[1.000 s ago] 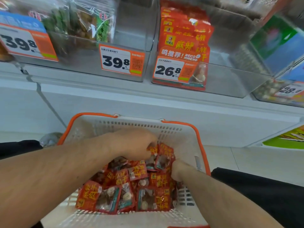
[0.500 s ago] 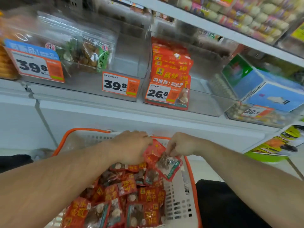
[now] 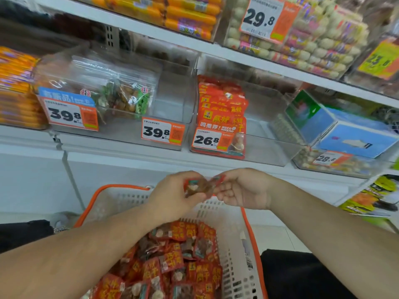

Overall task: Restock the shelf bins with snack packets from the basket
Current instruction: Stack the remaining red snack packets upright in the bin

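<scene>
Above the basket (image 3: 251, 228), our left hand (image 3: 172, 196) and right hand (image 3: 244, 189) pinched red snack packets (image 3: 199, 186); the 26.8 bin (image 3: 269, 147) sat at twelve o'clock. Loose pinches risked dropping one.

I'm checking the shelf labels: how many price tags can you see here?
6. Lower shelf bins: 39.8 at left, 39.8, 26.8, 28.6 at right. Upper shelf: 29.8, yellow tag at far right. Others may lie outside view.
</scene>
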Action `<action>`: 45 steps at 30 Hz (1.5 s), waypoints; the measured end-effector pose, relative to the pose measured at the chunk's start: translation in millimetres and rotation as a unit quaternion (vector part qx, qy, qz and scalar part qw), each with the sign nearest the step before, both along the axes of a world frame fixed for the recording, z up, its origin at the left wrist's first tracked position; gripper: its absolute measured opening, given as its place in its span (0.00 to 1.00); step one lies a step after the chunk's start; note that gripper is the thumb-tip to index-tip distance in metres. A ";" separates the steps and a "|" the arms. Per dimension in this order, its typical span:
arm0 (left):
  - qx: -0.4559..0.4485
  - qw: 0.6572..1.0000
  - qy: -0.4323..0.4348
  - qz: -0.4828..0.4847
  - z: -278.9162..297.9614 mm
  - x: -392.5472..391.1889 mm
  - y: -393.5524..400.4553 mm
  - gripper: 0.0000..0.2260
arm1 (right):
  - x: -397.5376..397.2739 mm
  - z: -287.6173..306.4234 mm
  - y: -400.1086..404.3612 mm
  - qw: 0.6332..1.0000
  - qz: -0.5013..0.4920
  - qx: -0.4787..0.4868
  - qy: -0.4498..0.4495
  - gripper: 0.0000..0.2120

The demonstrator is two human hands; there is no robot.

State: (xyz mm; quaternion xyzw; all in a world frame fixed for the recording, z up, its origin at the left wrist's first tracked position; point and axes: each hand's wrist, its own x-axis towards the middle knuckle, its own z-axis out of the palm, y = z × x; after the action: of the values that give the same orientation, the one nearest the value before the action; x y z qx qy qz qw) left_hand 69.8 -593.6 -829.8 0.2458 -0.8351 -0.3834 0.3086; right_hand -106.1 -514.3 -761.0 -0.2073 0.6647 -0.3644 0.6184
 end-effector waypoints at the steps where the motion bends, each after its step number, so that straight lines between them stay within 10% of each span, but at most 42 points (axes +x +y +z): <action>1: 0.092 0.996 0.003 0.014 4.5 0.5 -0.9 0.13 | -1.9 2.0 1.5 1.000 0.012 -0.002 0.024 0.12; 5: 0.305 0.951 0.018 -0.037 18.6 -0.1 -7.1 0.09 | -8.0 1.8 6.1 0.986 0.015 -0.055 0.155 0.17; 15: 0.381 0.919 0.085 -0.053 37.1 -9.6 -4.3 0.15 | 5.0 -3.2 12.5 0.960 0.075 -0.163 0.215 0.06; 21: 0.621 0.717 0.317 0.011 41.4 -22.4 -1.9 0.12 | 9.8 -14.8 17.5 0.990 -0.013 -0.135 0.035 0.18; 24: 0.595 0.755 0.275 -0.001 43.2 -22.6 0.3 0.17 | 15.2 -13.6 12.1 0.979 -0.118 -0.168 -0.022 0.10; 34: 0.280 0.955 0.089 0.025 54.8 -3.3 -26.5 0.21 | -14.6 42.6 1.5 0.920 -0.014 -0.271 0.283 0.06; 38: 0.262 0.961 -0.007 -0.087 57.0 -19.8 -8.2 0.15 | -6.5 40.7 -3.9 0.926 0.001 -0.285 0.248 0.08; 45: 0.268 0.960 0.070 -0.043 75.5 -37.6 -10.3 0.09 | -17.0 36.9 -3.5 0.937 -0.051 -0.277 0.206 0.09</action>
State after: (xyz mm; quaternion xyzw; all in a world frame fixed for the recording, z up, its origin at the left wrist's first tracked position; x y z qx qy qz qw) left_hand 32.2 -603.9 -754.3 0.2557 -0.6881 -0.6221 0.2723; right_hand -123.2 -517.7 -724.1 -0.4068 0.6597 -0.5145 0.3669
